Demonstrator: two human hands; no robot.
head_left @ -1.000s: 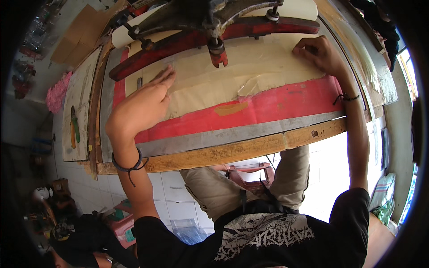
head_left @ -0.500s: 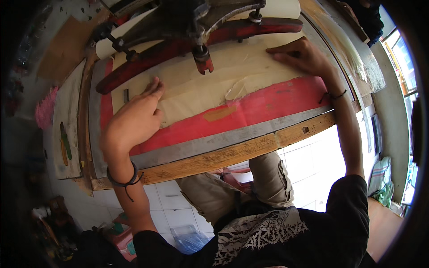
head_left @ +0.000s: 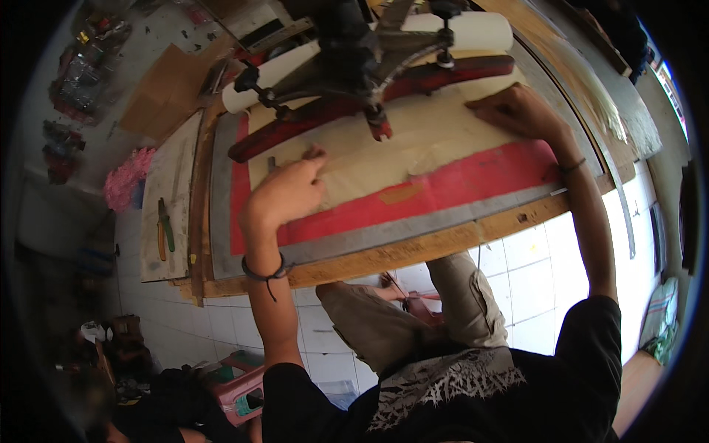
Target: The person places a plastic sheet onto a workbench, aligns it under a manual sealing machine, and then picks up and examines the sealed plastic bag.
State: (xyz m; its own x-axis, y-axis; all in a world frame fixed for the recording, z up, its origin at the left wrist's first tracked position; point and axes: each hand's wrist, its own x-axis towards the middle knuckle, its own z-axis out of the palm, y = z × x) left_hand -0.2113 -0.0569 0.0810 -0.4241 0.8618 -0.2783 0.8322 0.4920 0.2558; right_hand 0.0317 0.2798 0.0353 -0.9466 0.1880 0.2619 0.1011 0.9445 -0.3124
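A thin cream sheet (head_left: 362,173) with an uneven front edge lies over a red sheet (head_left: 487,168) on a grey metal plate (head_left: 384,229). On the left part of the cream sheet rests my left hand (head_left: 284,193), index finger and thumb apart, fingertips a little blurred. My right hand (head_left: 521,112) touches its far right part with bent fingers and thumb, a gap showing between them. No held object shows in either hand. Above the cream sheet, between my hands, a red curved bar (head_left: 461,80) hangs from a dark metal machine head (head_left: 343,55).
A wooden beam (head_left: 384,260) edges the bench in front of my legs. Pliers with green and orange handles (head_left: 164,230) lie on a board at left, near a pink bundle (head_left: 129,177). Behind the bar is a white roll (head_left: 476,31). A pink stool (head_left: 240,391) stands lower left.
The whole scene has shifted to the right in the picture, showing more of the left side. My hands keep about the same places on the cream sheet. A raised fold near its front edge looks flatter.
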